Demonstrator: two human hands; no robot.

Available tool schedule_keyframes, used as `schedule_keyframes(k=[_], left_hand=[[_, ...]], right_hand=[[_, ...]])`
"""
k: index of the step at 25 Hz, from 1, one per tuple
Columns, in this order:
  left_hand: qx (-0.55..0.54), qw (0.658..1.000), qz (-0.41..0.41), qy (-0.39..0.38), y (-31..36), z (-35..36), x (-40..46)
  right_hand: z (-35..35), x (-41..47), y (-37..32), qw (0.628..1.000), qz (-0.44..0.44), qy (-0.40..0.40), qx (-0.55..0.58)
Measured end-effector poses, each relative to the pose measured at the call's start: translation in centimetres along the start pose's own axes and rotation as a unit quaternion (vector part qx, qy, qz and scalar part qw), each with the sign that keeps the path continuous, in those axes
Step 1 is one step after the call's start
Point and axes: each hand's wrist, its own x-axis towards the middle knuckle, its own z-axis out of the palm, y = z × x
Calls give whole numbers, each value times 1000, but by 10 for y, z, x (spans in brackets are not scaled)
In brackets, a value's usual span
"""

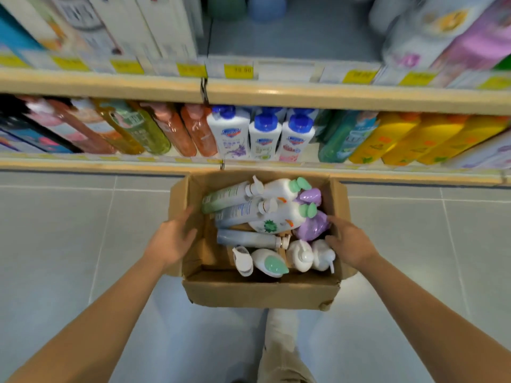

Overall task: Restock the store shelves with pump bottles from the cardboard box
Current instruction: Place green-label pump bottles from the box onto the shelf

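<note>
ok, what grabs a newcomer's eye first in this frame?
The open cardboard box on the floor at centre, full of pump bottles lying jumbled. The left hand and right hand sit at its two sides. Behind it runs a shelf of colourful bottles.

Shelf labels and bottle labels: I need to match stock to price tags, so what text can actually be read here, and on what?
"19.90", faint and uncertain: yellow price tag on the upper shelf edge.
Other yellow price tags: blurred, unreadable.
White bottles with blue caps on the lower shelf: blue logo, wording too blurred to read.
Bottles in the cardboard box: small print, unreadable.
Boxes on the upper shelf: print blurred.
</note>
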Motion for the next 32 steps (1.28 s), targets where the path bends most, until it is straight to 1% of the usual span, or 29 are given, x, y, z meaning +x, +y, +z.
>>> schedule_keyframes(k=[2, 6, 10, 13, 14, 16, 18, 20, 23, 25, 28, 30, 32], left_hand=[[1, 999, 33, -1, 15, -17, -12], [-6, 997, 78, 15, 27, -34, -8], [54, 992, 105, 42, 20, -20, 35], [108, 965, 216, 98, -4, -5, 81], [134, 957, 234, 110, -14, -1, 101], [166, 950, 240, 110, -35, 8, 136], [137, 960, 227, 92, -48, 22, 155], [66, 966, 234, 92, -54, 31, 163], [32, 952, 281, 121, -63, 37, 161], [17, 940, 313, 136, -64, 39, 162], [21, 942, 300, 148, -65, 41, 165], [23, 945, 293, 145, -63, 40, 162], [32, 944, 292, 149, -61, 38, 159]], right_hand=[[-4, -12, -17, 999, -44, -9, 23], [-5, -15, -43, 994, -78, -16, 69], [19, 22, -69, 988, -130, 24, 75], [52, 56, -84, 980, -179, 46, 74], [62, 69, -88, 977, -194, 61, 71], [85, 96, -91, 971, -209, 93, 69], [101, 117, -91, 966, -220, 122, 57], [109, 132, -94, 956, -244, 160, 17], [123, 144, -101, 946, -257, 191, -47], [130, 152, -103, 944, -256, 202, -49], [135, 160, -104, 945, -256, 202, 14], [133, 156, -106, 947, -240, 197, 87], [129, 149, -113, 946, -235, 179, 136]])
